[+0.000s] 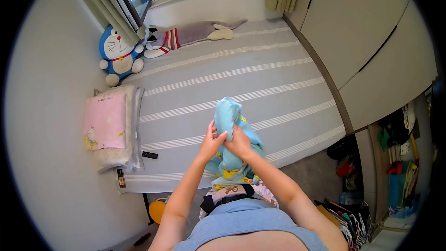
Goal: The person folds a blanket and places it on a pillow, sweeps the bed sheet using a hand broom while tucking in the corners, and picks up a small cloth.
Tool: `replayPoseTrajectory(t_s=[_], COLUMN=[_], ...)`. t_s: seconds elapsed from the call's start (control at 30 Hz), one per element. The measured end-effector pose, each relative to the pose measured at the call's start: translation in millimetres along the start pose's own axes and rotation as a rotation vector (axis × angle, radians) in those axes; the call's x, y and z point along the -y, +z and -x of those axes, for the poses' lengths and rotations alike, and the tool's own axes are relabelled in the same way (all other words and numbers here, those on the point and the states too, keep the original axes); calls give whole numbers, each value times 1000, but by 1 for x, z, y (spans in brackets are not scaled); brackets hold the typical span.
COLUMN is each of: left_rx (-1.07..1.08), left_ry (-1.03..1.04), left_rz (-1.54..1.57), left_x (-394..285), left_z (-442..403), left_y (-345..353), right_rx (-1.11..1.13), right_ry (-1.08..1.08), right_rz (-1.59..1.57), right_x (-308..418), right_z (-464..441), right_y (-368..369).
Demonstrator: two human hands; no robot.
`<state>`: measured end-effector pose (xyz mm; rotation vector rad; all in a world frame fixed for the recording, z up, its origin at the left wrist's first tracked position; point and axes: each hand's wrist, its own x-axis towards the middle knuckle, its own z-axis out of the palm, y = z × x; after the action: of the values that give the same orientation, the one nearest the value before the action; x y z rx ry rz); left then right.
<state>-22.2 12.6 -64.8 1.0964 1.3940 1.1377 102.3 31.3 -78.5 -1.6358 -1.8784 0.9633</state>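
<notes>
A light blue cloth with yellow cartoon prints (227,111), perhaps a garment, is held up in front of my body over the near side of the bed. Its upper end is a rounded, tube-like part pointing away from me, while the rest hangs in folds toward my lap. My left hand (212,144) grips the left edge of that tube, thumb against the fabric and fingers partly spread. Closed around the cloth just to the right is my right hand (239,143). Both hands nearly touch; some of the fingertips are hidden by the folds.
The bed has a grey striped sheet (186,102). On it lie a pink pillow (108,121) on other pillows, a black remote (150,155), a blue plush toy (118,51) and a long grey plush (195,35). Wardrobe doors (357,23) and hangers (348,225) are at right.
</notes>
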Motion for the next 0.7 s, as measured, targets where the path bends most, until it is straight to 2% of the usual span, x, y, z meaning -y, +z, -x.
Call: replayPoseTrajectory(t_s=[0.03, 0.13, 0.17, 0.27, 0.3, 0.4, 0.5, 0.6, 0.63, 0.7], left_rx=[-23, -16, -61, -39, 36, 254, 339, 305, 276, 240], left_ry=[25, -42, -150, -359, -415, -576, -580, -563, -551, -530], left_rz=[-68, 78, 195, 521, 630, 955, 938, 974, 998, 995], left_x=[-3, 13, 20, 24, 25, 21, 31, 41, 39, 29], left_z=[-4, -17, -18, -14, -14, -15, -16, -17, -15, -10], left_y=[3, -1, 0, -8, -12, -25, -27, -24, -22, -22], right_rx=[6, -20, 90, 105, 130, 101, 7, -378, -588, -365], right_ry=[-73, -112, -80, 142, 109, 380, 405, 175, 54, 28], right_rz=[103, -148, -437, -778, -709, -895, -1011, -832, -545, -610], right_x=[4, -8, -13, -18, -40, -44, -52, -45, -43, -33], right_z=[12, 23, 23, 23, 14, -3, -15, -10, -9, 3], right_y=[1, 5, 2, -9, -3, -44, -56, -28, -21, -26])
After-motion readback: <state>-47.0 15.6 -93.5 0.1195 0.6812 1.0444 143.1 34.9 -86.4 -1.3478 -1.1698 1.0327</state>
